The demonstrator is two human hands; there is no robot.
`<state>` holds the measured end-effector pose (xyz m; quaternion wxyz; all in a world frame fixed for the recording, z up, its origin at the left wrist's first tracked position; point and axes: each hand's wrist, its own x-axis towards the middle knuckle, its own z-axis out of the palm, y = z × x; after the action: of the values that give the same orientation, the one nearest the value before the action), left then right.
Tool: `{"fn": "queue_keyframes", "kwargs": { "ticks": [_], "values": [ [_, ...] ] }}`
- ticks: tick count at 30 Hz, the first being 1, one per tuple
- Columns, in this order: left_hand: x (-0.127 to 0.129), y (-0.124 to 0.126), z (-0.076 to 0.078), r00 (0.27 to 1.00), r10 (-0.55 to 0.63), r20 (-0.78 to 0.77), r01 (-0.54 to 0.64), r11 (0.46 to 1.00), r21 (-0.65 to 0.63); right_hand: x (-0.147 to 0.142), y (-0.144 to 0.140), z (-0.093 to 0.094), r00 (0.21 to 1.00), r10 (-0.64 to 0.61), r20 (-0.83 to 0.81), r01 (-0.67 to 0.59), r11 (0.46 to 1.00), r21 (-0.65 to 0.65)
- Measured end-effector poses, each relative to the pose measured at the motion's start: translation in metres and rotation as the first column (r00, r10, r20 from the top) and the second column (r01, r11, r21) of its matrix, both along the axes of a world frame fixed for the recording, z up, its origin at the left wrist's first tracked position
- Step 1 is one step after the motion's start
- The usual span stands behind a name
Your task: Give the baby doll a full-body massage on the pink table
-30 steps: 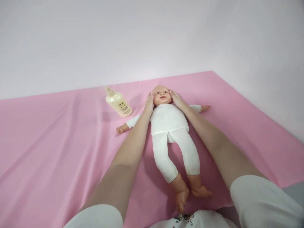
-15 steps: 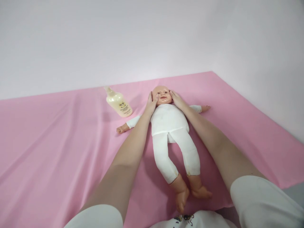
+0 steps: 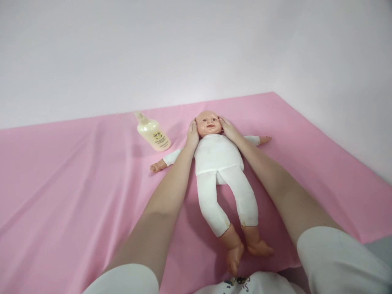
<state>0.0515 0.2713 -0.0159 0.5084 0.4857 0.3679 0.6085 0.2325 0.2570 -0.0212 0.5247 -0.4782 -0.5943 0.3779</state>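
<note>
A baby doll [image 3: 219,153] with a white cloth body lies on its back, head away from me and arms spread. At the left side of its head, my left hand [image 3: 192,132] rests with fingers stretched out flat. My right hand [image 3: 228,127] lies against the other side of the head, its fingers also extended and partly hidden behind it. Neither hand is closed around anything. Left of the doll is a pale yellow pump bottle [image 3: 154,132] with a printed label.
A pink cloth [image 3: 76,183] with folds on the left covers the surface beneath the doll. White walls [image 3: 153,53] rise behind its far edge and along the right. My white shirt [image 3: 254,284] shows at the bottom.
My left thumb has moved left off the doll's cheek and now lies beside the head. The right hand, doll and bottle look unchanged.
</note>
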Motion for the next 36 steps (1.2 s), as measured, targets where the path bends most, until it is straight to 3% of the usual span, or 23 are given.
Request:
{"fn": "queue_keyframes", "kwargs": {
  "ticks": [4,7,10,15,22,30,36],
  "values": [
    [-0.006,-0.001,0.001,0.988,0.042,-0.152,-0.019,0.989,0.15,-0.003,-0.004,0.006,0.998,-0.051,0.036,0.049,0.998,0.05],
    [-0.011,-0.002,0.004,0.933,0.112,-0.342,0.031,0.921,0.388,-0.007,-0.017,0.017,0.99,-0.037,0.138,0.013,0.985,0.171],
    [-0.013,-0.004,0.007,0.863,0.147,-0.484,0.131,0.859,0.495,-0.009,-0.03,0.027,0.969,-0.002,0.248,-0.061,0.967,0.247],
    [-0.013,0.001,0.002,0.841,0.129,-0.526,0.14,0.886,0.442,-0.008,-0.027,0.026,0.962,-0.008,0.272,-0.059,0.97,0.237],
    [-0.01,0.009,-0.012,0.856,0.153,-0.494,0.024,0.943,0.333,-0.008,-0.016,0.015,0.986,-0.037,0.163,0.041,0.999,-0.027],
    [-0.011,-0.005,0.006,0.848,0.18,-0.498,0.137,0.833,0.536,-0.01,-0.03,0.03,0.955,0.054,0.29,-0.127,0.963,0.239],
    [-0.01,-0.006,0.007,0.868,0.152,-0.473,0.125,0.855,0.503,-0.01,-0.033,0.035,0.948,0.054,0.314,-0.139,0.957,0.256]
  ]
}}
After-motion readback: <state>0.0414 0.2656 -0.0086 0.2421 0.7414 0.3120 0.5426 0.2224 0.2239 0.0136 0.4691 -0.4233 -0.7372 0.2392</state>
